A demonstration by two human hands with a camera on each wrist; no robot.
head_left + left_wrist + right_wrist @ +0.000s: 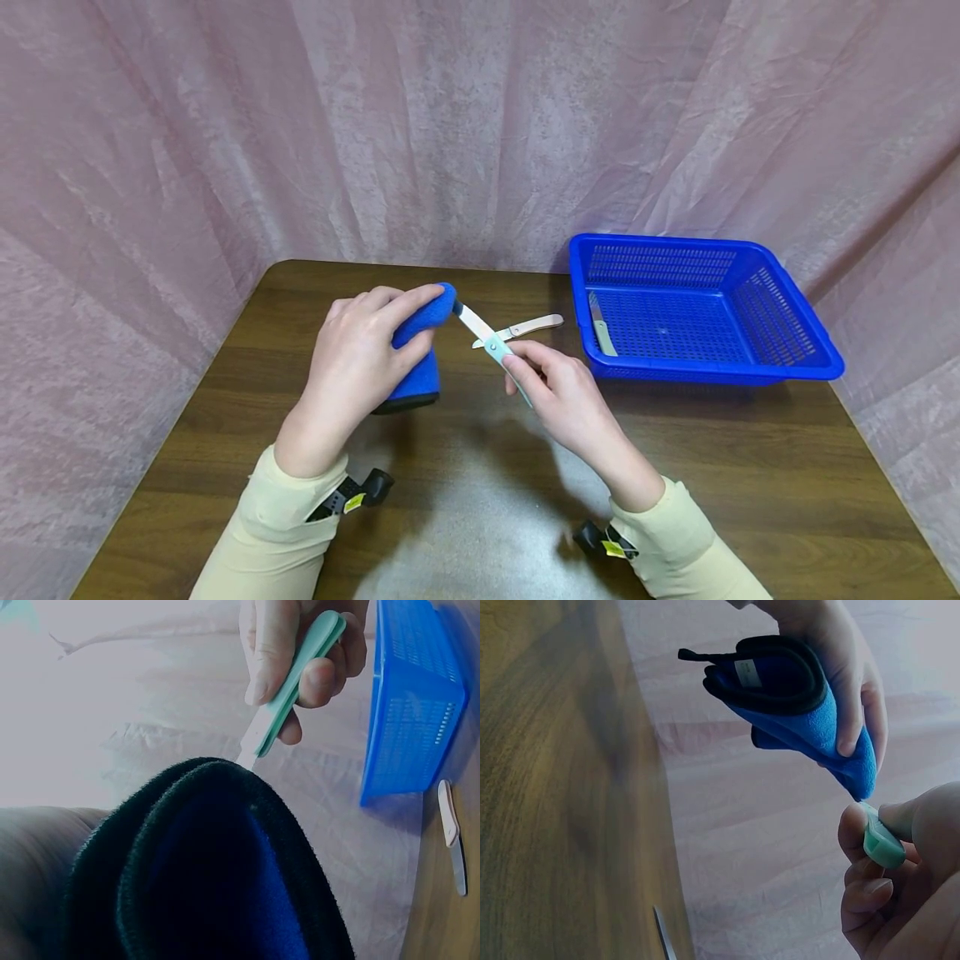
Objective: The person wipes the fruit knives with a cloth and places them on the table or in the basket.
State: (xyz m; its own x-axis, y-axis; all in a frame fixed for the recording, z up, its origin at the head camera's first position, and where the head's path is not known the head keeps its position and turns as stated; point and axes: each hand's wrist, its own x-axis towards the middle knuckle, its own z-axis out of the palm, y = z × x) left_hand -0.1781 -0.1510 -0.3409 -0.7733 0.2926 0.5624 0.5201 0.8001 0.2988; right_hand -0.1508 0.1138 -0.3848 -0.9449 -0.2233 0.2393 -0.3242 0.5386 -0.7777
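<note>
My left hand (pixel 360 358) grips a folded blue cloth (pixel 417 379) with dark edging, raised above the table. My right hand (pixel 562 387) pinches the mint-green handle of an unfolded folding knife (pixel 497 347). Its blade points up and left, and the blade's tip end meets the cloth's upper corner, where the cloth hides part of it. Beyond the right hand a second folding knife (pixel 534 325), with a pale pinkish handle, lies unfolded on the table. In the left wrist view the dark-edged cloth (pixel 292 877) fills the foreground, with the green handle (pixel 304 671) behind it.
A blue plastic basket (pixel 708 373) stands at the back right of the wooden table (pixel 247 375). Inside it, by the left wall, lies another folding knife (pixel 602 329) with a pale green handle. A pink curtain (pixel 450 133) hangs behind the table.
</note>
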